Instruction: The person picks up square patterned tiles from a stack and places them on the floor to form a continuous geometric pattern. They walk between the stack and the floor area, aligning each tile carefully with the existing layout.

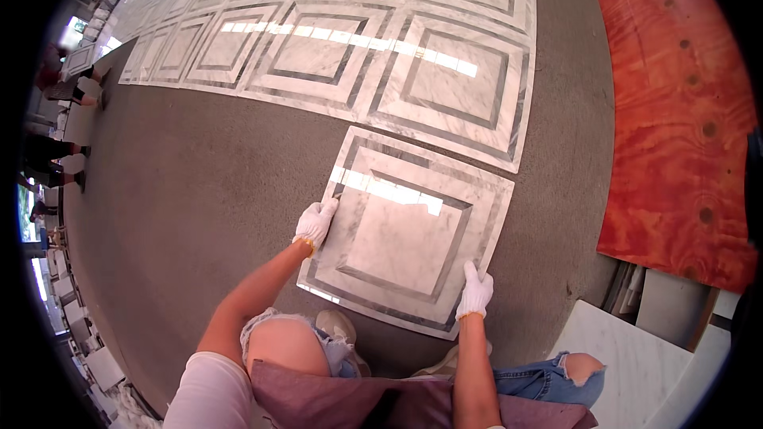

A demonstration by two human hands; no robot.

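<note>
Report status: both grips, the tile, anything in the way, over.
Left grip and right grip closed on opposite edges of the marble-patterned tile. Tile close beside the laid tiles. Red board off to the right, apart from tile.

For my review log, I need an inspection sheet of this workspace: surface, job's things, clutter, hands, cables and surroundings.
Surface: grey floor, under and around the work.
Job's things: a square marble panel with darker inlaid bands, between the hands; whether it touches the floor cannot be told. Beyond it, similar panels lie in rows.
Clutter: a red-orange board at the right; a white slab at the lower right.
Hands: left hand, white-gloved, grips the panel's left edge; right hand, also gloved, grips its right edge.
Cables: nothing seen.
Surroundings: people at the far left, only partly visible; bright reflections on the marble.
</note>
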